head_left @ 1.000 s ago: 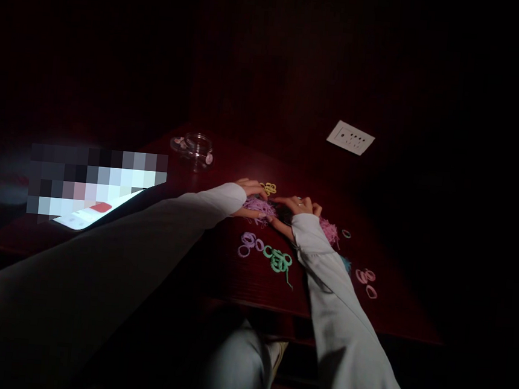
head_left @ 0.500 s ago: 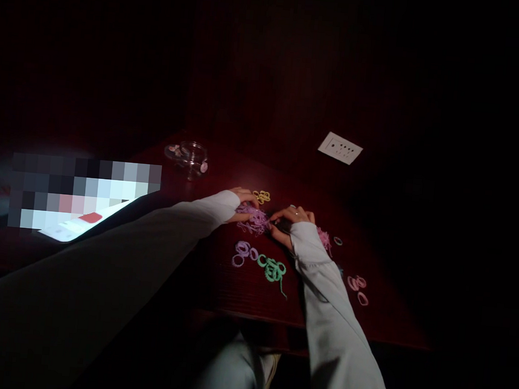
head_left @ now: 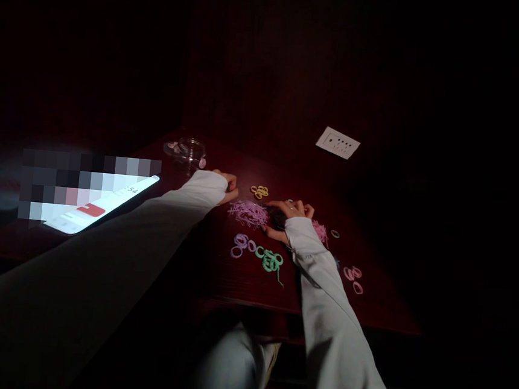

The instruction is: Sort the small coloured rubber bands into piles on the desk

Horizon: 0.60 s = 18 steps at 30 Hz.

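Note:
A loose heap of thin purple strands or bands [head_left: 249, 213] lies on the dark red table. At its far left side my left hand [head_left: 230, 186] is curled closed; anything inside its fingers is hidden. My right hand [head_left: 290, 214] rests at the heap's right edge, thumb and fingers spread apart with a dark gap between them. Small yellow hair ties [head_left: 260, 191] lie beyond the heap. Closer to me are purple hair ties [head_left: 241, 244] and green hair ties [head_left: 271, 259], one trailing a loose end. A pink heap of strands [head_left: 320, 231] is partly hidden behind my right hand.
Several pink hair ties [head_left: 353, 276] lie right of my right forearm, and a single dark ring [head_left: 335, 234] farther back. A clear jar [head_left: 192, 152] stands at the back left. A lit phone [head_left: 99, 208] is at far left. A socket plate [head_left: 338, 143] sits on the wall.
My left hand has drawn away from the purple heap, up and to the left, curling closed. My right thumb and fingers have spread wider. The view has shifted slightly.

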Each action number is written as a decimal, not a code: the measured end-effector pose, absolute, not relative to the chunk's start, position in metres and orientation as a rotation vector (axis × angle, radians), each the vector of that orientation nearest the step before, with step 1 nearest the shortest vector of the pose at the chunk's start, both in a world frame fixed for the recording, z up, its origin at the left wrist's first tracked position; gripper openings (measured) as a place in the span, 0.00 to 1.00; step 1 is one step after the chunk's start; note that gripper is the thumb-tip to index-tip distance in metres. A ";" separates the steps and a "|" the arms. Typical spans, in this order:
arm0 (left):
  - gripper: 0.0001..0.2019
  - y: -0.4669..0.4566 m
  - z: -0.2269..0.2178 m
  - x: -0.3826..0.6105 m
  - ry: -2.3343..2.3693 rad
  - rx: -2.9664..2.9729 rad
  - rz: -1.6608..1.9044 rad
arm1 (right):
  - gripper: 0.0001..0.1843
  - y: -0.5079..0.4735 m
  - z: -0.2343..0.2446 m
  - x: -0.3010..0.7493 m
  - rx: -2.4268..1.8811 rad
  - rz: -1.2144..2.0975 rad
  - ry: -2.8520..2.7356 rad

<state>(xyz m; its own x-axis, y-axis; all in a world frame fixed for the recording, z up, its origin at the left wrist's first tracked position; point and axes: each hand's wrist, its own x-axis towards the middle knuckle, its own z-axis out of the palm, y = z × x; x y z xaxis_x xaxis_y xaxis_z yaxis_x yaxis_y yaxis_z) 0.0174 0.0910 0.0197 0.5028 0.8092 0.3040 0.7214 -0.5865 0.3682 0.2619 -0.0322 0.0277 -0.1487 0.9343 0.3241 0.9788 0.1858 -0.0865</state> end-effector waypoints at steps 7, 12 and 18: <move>0.08 0.086 0.016 0.027 1.161 2.586 0.540 | 0.26 -0.028 0.026 0.258 -1.827 -0.205 -2.176; 0.07 0.084 0.013 0.035 0.979 2.513 0.645 | 0.27 -0.023 0.023 0.253 -1.828 -0.224 -2.178; 0.10 0.078 0.019 0.034 0.926 2.420 0.662 | 0.23 -0.025 0.024 0.256 -1.790 -0.282 -2.144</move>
